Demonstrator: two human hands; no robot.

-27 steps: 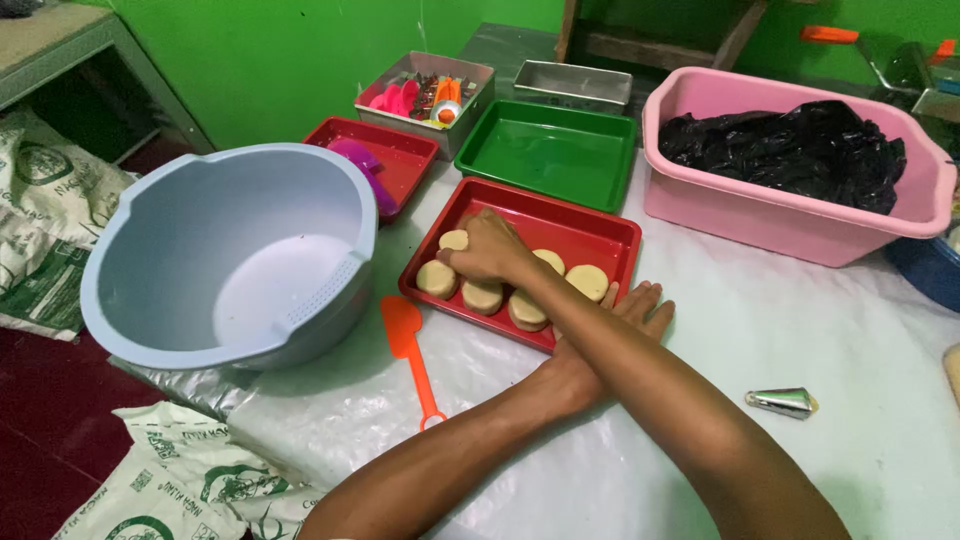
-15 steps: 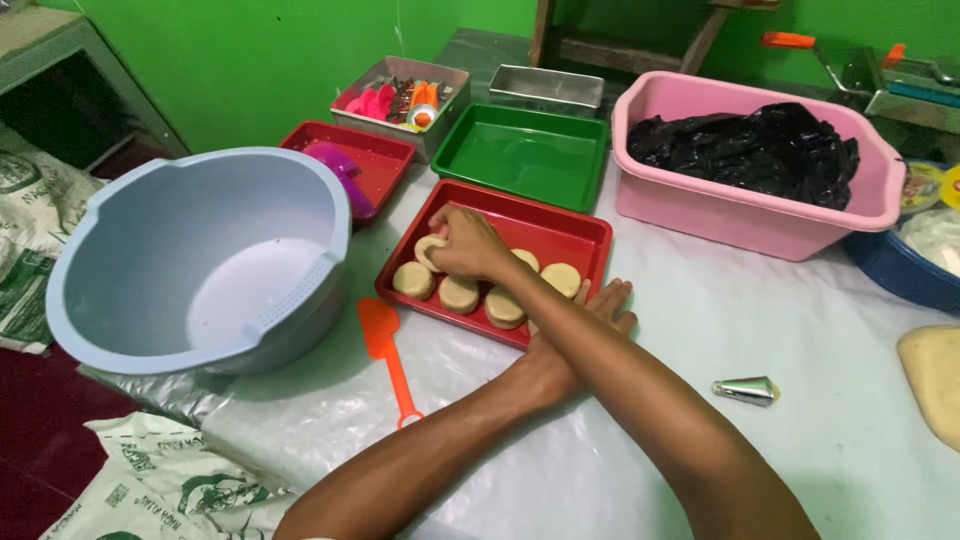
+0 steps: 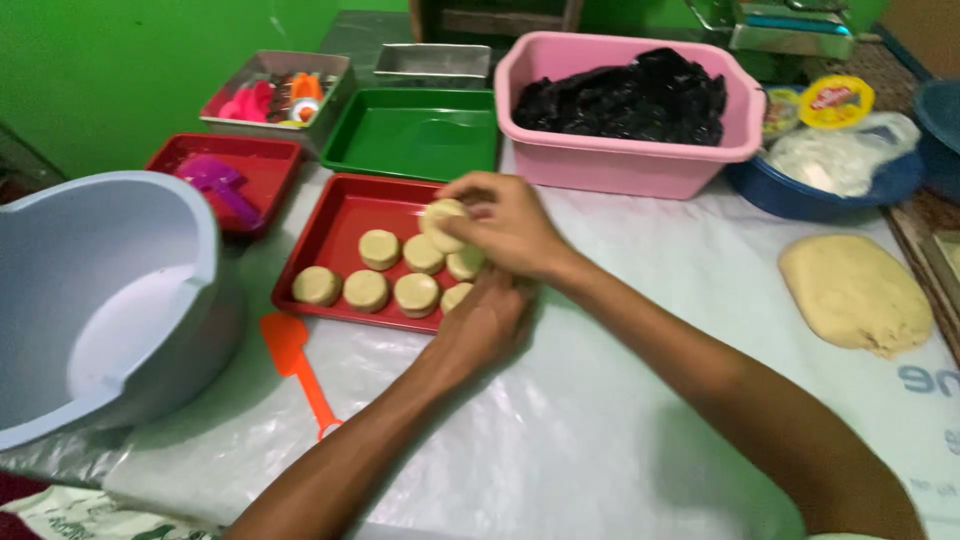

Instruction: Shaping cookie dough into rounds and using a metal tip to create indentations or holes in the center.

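A red tray [image 3: 340,215] on the plastic-covered table holds several round, pale dough discs [image 3: 366,290] in two rows. My right hand [image 3: 505,228] reaches in from the lower right and is shut on one dough disc [image 3: 441,224], held just above the tray's right end. My left hand [image 3: 482,325] comes from the lower left and lies at the tray's near right corner, fingertips beside the last disc [image 3: 455,297] and partly hidden under my right hand.
A big grey-blue bowl [image 3: 90,300] stands at the left, an orange spatula [image 3: 298,368] beside it. Behind are a green tray [image 3: 415,135], a small red tray [image 3: 225,170], a pink tub [image 3: 625,165] of black material and a blue bowl [image 3: 810,195]. A dough slab [image 3: 855,292] lies right.
My right hand has moved from the discs at the tray's left to its right end and now holds one disc up. My left hand has slid closer to the tray.
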